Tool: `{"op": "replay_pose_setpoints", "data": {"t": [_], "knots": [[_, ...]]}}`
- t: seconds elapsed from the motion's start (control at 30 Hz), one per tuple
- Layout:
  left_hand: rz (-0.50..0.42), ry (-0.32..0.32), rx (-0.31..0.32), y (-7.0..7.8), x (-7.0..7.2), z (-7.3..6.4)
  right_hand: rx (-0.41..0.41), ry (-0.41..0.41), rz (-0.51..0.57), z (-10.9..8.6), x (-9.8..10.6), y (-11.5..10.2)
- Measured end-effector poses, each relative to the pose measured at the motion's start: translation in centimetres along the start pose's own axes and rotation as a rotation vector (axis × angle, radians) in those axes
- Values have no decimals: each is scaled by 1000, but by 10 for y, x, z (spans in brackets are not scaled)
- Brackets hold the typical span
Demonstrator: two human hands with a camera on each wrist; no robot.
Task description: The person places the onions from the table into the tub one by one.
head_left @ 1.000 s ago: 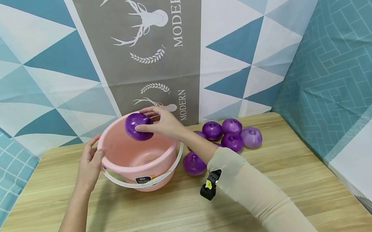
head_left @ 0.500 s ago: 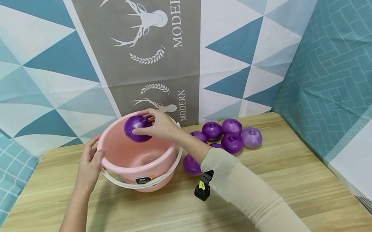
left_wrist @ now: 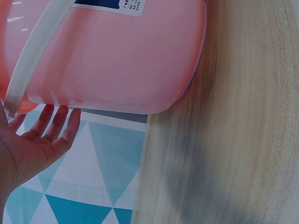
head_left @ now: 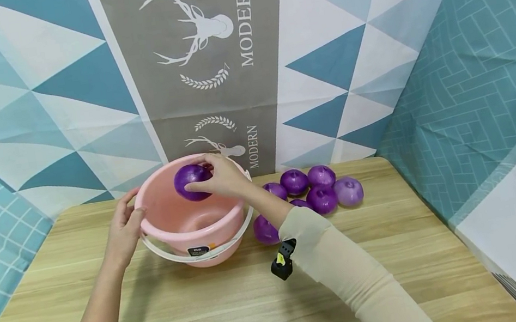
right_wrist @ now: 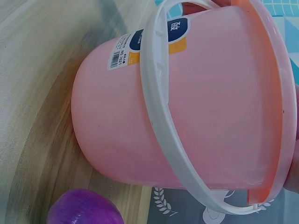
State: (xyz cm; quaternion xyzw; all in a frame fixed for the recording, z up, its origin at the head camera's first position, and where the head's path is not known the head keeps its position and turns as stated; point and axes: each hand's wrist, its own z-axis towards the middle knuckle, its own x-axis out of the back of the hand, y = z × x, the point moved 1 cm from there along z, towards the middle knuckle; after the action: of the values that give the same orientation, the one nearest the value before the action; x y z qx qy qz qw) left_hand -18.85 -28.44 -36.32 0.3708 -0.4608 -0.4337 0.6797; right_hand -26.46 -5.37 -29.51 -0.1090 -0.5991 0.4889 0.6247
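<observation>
My right hand (head_left: 228, 179) pinches a glossy purple onion (head_left: 186, 180) between thumb and fingers, over the mouth of a pink bucket (head_left: 226, 233) and level with its upper inside wall. At the bucket's left rim, my left hand (head_left: 123, 229) holds on, thumb over the edge and fingers outside. The left wrist view shows that hand's fingers (left_wrist: 58, 123) against the bucket's side. A white handle (head_left: 172, 256) hangs down across the bucket's front. In the right wrist view, only a sliver of the right hand (right_wrist: 292, 172) shows past the rim; the held onion is hidden.
Several more purple onions (head_left: 323, 198) lie grouped on the wooden table (head_left: 219, 309) right of the bucket, some partly behind the right forearm. One onion (right_wrist: 84, 210) sits close to the bucket's base. A patterned cloth wall (head_left: 209, 96) rises behind the table.
The right hand has lowered the onion slightly into the bucket's mouth and turned it, so its pointed tip no longer shows. The left hand and bucket stay in place.
</observation>
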Motion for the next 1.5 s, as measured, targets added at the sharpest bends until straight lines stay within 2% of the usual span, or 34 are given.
{"op": "replay_pose_setpoints", "data": {"t": [0.23,0.4,0.7,0.87,1.07,1.5], "knots": [[-29,-2,-4,1,0,1,25,-4,25,0,2,2],[-13,-3,-8,3,-1,1,14,-1,34,-1,3,2],[2,-10,-5,3,-2,1,17,56,122,-4,8,2],[-14,-8,-5,4,-2,1,31,110,152,-5,21,3],[-10,-13,-3,3,0,0,34,125,172,-8,39,7],[12,-17,11,2,1,-2,5,163,131,-20,72,30]]}}
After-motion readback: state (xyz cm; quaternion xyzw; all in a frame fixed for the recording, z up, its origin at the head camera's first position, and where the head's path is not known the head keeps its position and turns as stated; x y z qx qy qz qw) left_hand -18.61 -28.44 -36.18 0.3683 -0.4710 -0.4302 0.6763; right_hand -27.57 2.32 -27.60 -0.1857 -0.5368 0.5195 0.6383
